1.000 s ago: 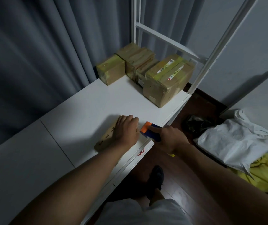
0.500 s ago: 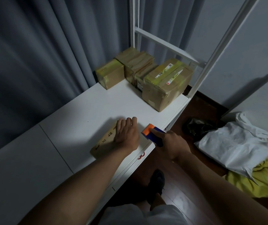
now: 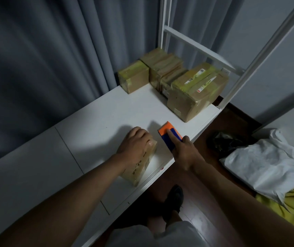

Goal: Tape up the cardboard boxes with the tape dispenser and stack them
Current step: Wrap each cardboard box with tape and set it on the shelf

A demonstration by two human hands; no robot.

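**Small box under tape, four waiting at the back**

White table [image 3: 92, 122] runs from lower left to centre right of frame. At its far end, upper centre, a cluster of taped boxes [image 3: 198, 91] sits side by side, glossy with yellowish tape; none looks stacked, so stacking likely remains. Centre frame, near the table's front edge, a small cardboard box [image 3: 141, 168] lies flat, handwriting on its side, surface shiny; whether its seam is sealed I cannot tell. Left hand [image 3: 135, 141] presses on its far end, fingers curled over the edge. Right hand [image 3: 183, 152] grips the blue-and-orange tape dispenser [image 3: 169, 134] just beside the box, index finger laid along it.
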